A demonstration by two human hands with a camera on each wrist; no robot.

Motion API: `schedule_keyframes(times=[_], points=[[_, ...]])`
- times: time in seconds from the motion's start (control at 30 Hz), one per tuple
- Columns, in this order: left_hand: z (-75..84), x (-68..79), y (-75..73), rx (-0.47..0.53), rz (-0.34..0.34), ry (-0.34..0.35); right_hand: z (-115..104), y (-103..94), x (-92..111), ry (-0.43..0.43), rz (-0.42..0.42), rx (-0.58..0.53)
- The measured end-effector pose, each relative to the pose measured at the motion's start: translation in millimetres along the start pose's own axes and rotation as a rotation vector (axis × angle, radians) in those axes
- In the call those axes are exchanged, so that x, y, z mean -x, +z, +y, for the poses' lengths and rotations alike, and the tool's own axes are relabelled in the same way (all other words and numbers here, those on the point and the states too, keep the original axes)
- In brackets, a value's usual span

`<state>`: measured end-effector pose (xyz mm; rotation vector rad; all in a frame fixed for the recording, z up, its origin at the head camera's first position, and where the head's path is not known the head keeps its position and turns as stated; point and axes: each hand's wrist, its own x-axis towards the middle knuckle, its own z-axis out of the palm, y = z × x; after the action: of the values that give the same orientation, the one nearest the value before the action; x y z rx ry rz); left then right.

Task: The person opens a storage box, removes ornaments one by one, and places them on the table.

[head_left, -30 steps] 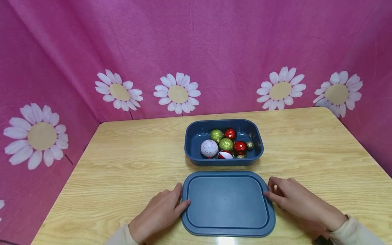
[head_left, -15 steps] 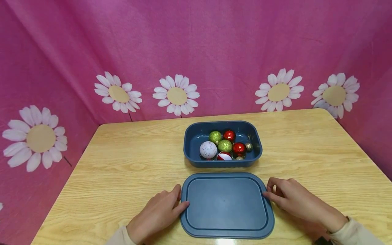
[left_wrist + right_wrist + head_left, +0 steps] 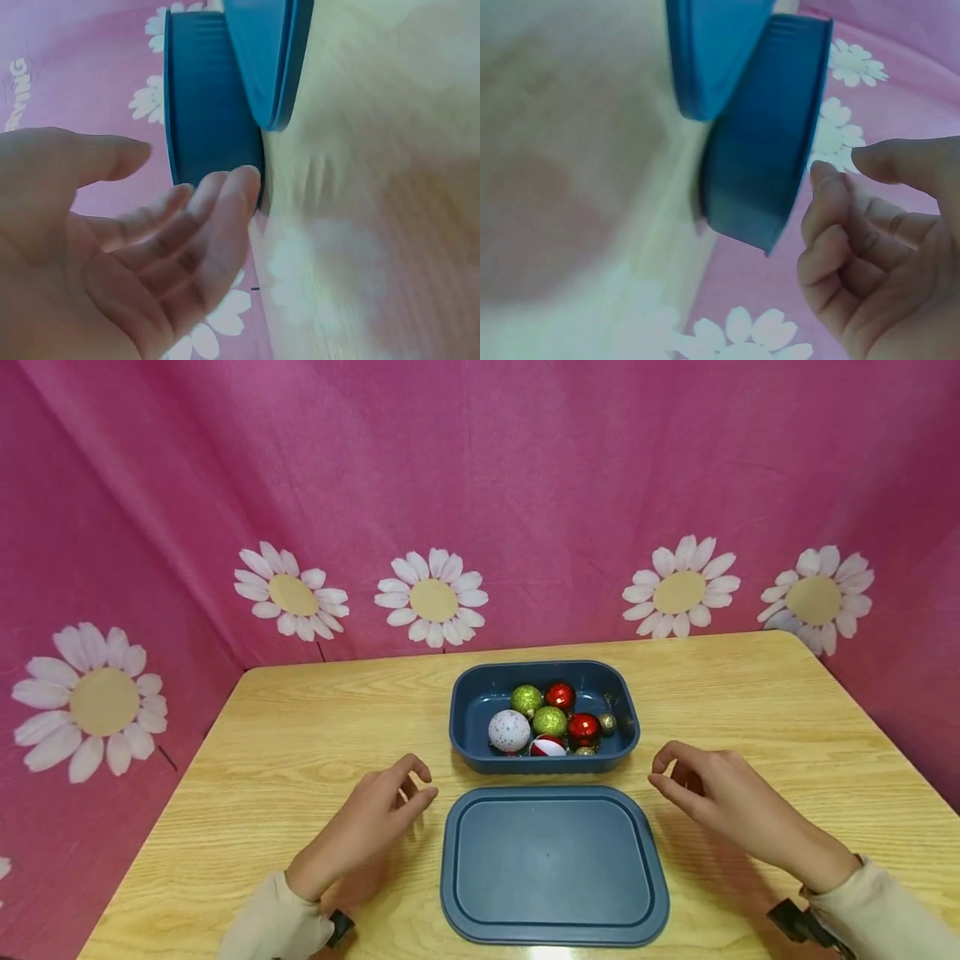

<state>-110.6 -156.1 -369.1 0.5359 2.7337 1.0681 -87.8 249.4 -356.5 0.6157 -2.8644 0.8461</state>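
Observation:
A flat blue-grey lid [image 3: 555, 860] lies on the table in front of a dark blue plastic box [image 3: 543, 765]. Inside the box are several ornament balls: a speckled white one [image 3: 509, 731], green glitter ones [image 3: 550, 721], shiny red ones [image 3: 583, 728], a red-and-white one [image 3: 548, 746] and small gold ones [image 3: 607, 723]. My left hand [image 3: 367, 822] hovers left of the lid's far corner, fingers loosely bent, holding nothing. On the other side, my right hand [image 3: 723, 793] is raised near the box's front right corner, likewise holding nothing. Both wrist views show gaps between hand and box.
The light wood table [image 3: 315, 727] runs back to a pink cloth [image 3: 525, 485] printed with white daisies. That cloth also hangs along the left and right sides. A dark strap fitting [image 3: 798, 922] sits at the right wrist.
Both hands have let go of the lid's sides and moved up and forward toward the box. The lid and the box remain in place on the table.

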Motion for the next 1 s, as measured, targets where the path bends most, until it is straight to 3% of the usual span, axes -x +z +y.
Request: schedule_keyframes(times=[0.33, 0.6, 1.0], points=[[-8.3, -25.4, -3.7, 0.228, 0.073, 0.048, 0, -2.1, -38, -0.088, 0.087, 0.056], [-13.0, -42.1, 0.6, 0.372, 0.034, 0.027, -1, 17.0, -65, -0.095, 0.032, 0.006], [-16.7, -64.0, 14.4, 0.501, -0.039, 0.015, 5, 25.5, -83, -0.090, 0.018, 0.086]])
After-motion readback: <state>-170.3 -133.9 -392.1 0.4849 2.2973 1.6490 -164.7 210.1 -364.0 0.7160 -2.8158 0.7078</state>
